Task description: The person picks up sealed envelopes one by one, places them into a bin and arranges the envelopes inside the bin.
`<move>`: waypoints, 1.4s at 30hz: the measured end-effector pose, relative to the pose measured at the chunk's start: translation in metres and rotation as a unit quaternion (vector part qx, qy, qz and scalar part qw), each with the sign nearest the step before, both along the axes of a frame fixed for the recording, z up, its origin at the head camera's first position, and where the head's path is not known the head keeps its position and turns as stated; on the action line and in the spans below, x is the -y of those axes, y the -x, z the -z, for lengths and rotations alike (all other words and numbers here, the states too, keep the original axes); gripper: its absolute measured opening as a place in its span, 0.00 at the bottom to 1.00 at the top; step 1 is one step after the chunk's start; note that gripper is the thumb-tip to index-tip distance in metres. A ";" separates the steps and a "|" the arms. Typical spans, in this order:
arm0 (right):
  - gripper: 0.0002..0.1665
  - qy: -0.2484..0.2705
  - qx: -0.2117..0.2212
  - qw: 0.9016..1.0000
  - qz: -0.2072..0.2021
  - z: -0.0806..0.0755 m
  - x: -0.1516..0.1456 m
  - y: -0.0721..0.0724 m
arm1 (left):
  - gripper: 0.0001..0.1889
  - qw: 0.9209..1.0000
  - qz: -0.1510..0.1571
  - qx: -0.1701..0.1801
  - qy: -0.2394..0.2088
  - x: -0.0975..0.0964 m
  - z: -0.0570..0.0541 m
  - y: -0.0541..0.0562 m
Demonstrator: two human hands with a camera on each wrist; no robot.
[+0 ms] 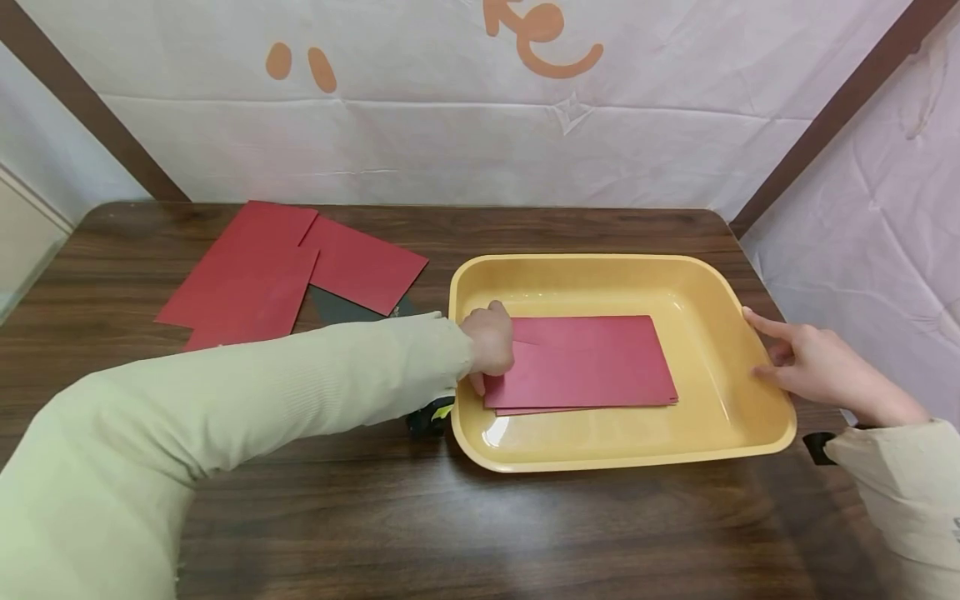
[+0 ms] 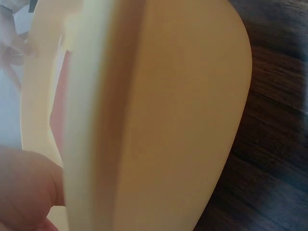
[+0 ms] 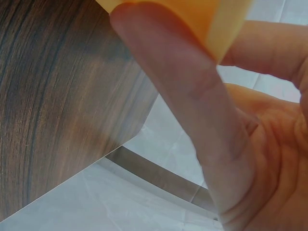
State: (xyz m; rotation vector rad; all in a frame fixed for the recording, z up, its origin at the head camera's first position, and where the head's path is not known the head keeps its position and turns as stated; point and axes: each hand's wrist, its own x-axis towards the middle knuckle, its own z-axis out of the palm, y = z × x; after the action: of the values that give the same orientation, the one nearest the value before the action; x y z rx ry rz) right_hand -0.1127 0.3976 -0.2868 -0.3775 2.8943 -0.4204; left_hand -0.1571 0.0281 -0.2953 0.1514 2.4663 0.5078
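A yellow plastic tray [image 1: 622,446] rests on the table, with several flat red envelopes [image 1: 585,367] stacked slightly askew inside it. My left hand [image 1: 491,340] reaches over the tray's left rim and grips the left end of the stack; its fingertips are partly hidden. The left wrist view shows the tray's outer wall [image 2: 178,110] close up, with part of the left hand [image 2: 29,187] beyond the rim. At the tray's right end, my right hand [image 1: 817,367] pinches the rim between thumb and fingers, as the right wrist view also shows on the yellow edge [image 3: 226,29].
More red envelopes [image 1: 251,267] lie overlapping at the table's left, next to another red envelope [image 1: 367,262] on top of a dark flat piece [image 1: 337,307]. The wooden table [image 1: 480,525] meets a white printed cloth [image 1: 420,150] at the back.
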 end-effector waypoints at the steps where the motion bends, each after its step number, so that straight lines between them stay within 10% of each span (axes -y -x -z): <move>1: 0.45 0.000 0.000 1.000 0.000 0.000 0.000 0.000 | 0.28 1.000 -0.001 0.002 0.000 0.000 0.000 0.000; 17: 0.45 -0.005 0.010 1.000 0.009 -0.002 0.001 0.000 | 0.16 0.988 0.065 -0.101 -0.094 0.039 -0.036 -0.004; 24: 0.45 -0.015 0.007 1.000 0.003 -0.001 0.002 0.001 | 0.10 0.971 0.002 -0.160 -0.179 0.081 -0.028 -0.010; 30: 0.44 -0.020 0.005 1.000 0.002 -0.002 0.003 0.002 | 0.11 0.969 0.052 -0.224 -0.091 0.132 -0.007 -0.012; 37: 0.44 -0.023 -0.002 1.000 -0.002 -0.002 0.003 0.001 | 0.28 0.984 0.079 -0.161 -0.011 0.202 0.007 -0.010; 42: 0.44 -0.029 0.004 1.000 0.004 -0.002 0.004 0.001 | 0.37 0.975 0.124 -0.177 0.061 0.243 0.009 -0.009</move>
State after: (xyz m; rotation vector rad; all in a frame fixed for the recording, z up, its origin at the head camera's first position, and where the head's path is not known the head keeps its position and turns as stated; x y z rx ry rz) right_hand -0.1139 0.3933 -0.2847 -0.3536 2.8936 -0.3388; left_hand -0.1481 -0.2150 -0.3048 0.5319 2.7608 0.2359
